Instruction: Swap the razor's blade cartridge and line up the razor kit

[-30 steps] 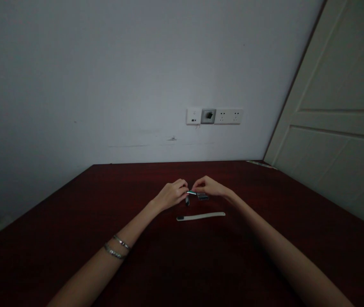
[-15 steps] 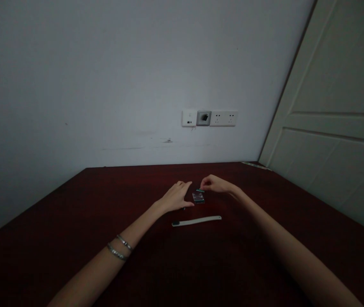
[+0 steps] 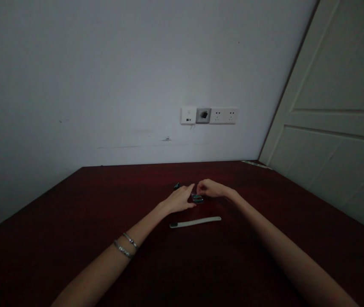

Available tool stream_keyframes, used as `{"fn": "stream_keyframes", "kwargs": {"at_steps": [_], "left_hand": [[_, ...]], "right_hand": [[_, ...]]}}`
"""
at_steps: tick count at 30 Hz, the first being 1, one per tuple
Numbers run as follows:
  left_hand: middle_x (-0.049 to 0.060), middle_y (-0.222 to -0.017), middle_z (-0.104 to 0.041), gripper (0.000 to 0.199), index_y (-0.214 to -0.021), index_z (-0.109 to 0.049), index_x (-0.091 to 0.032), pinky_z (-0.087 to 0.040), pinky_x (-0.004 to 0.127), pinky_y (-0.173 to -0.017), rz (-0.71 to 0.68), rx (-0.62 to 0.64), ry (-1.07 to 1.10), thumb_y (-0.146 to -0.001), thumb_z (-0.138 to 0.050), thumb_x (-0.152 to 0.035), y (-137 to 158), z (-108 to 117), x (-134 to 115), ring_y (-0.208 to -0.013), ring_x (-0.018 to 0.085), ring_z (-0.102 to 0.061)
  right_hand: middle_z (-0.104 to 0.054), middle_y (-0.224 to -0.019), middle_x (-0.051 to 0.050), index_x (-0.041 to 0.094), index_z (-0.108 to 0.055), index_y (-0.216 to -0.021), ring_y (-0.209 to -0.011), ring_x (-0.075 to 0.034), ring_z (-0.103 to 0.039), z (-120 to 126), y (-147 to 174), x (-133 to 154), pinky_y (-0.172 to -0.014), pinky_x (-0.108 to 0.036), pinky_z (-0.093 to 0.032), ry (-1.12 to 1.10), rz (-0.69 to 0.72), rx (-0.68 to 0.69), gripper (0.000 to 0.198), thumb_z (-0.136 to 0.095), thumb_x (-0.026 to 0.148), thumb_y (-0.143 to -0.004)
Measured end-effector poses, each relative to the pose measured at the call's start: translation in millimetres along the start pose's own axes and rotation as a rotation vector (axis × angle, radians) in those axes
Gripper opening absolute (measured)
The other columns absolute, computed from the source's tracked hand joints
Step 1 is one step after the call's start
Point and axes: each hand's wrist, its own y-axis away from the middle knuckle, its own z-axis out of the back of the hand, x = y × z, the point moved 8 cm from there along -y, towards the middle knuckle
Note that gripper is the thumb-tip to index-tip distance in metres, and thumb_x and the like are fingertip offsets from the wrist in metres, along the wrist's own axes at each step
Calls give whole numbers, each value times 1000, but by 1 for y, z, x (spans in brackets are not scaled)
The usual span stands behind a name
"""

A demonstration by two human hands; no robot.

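Note:
On the dark red table lies a small clear box (image 3: 197, 200), its contents too small to make out. My left hand (image 3: 179, 199) is beside its left side, thumb and fingers spread apart around that edge; whether they touch it I cannot tell. My right hand (image 3: 210, 188) is closed in a pinch at the box's far edge. Just under its fingertips shows a thin teal stick (image 3: 197, 196), at the top of the box. Behind my left fingers is a small dark object (image 3: 177, 186), partly hidden. Nearer to me lies a pale strap-like strip (image 3: 196, 222) with a dark end.
The table (image 3: 131, 179) meets a pale wall at its far edge. Sockets and switch plates (image 3: 209, 115) are set in the wall. On the right a white panelled door (image 3: 332, 128) stands against the table's side. A thin flat strip (image 3: 256, 164) lies in the far right corner.
My right hand has moved slightly left and nearer, bringing the thin teal stick from behind the box onto it. My left hand has shifted a little right, and the small dark object now shows.

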Motion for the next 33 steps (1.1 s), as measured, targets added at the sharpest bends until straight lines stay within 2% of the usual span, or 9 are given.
{"fn": "stream_keyframes", "kwargs": {"at_steps": [9, 25, 29, 33], "left_hand": [[14, -111, -56, 57, -126, -35, -13, -42, 32, -81, -31, -23, -1, -77, -57, -31, 1, -2, -1, -100, 25, -55], [14, -108, -57, 57, -125, -37, -13, -43, 32, -80, -17, -15, -23, -76, -59, -30, 2, 2, -5, -98, 25, -56], [14, -116, -55, 61, -126, -38, -13, -42, 35, -88, -44, -70, 21, -73, -62, -32, 4, 15, -5, -106, 26, -52], [13, -118, -54, 53, -128, -37, -14, -40, 35, -94, -6, -293, 117, -80, -54, -30, 11, 54, 12, -109, 21, -51]], "right_hand": [[-66, -69, -5, 11, -67, -74, -60, -12, -55, -6, 0, -4, -57, -20, -39, -10, -27, 16, 22, -47, 10, -67], [-65, -65, -3, 11, -68, -70, -58, -11, -54, -7, -4, -10, -56, -18, -39, -61, -34, -71, 24, -46, 7, -63], [-66, -68, -3, 11, -68, -73, -61, -11, -56, 1, -3, -9, -58, -19, -41, -138, -61, -144, 20, -50, 12, -67], [-67, -69, -5, 11, -69, -78, -62, -13, -58, 7, -5, 1, -57, -20, -40, -152, -168, -279, 20, -54, 23, -72]]}}
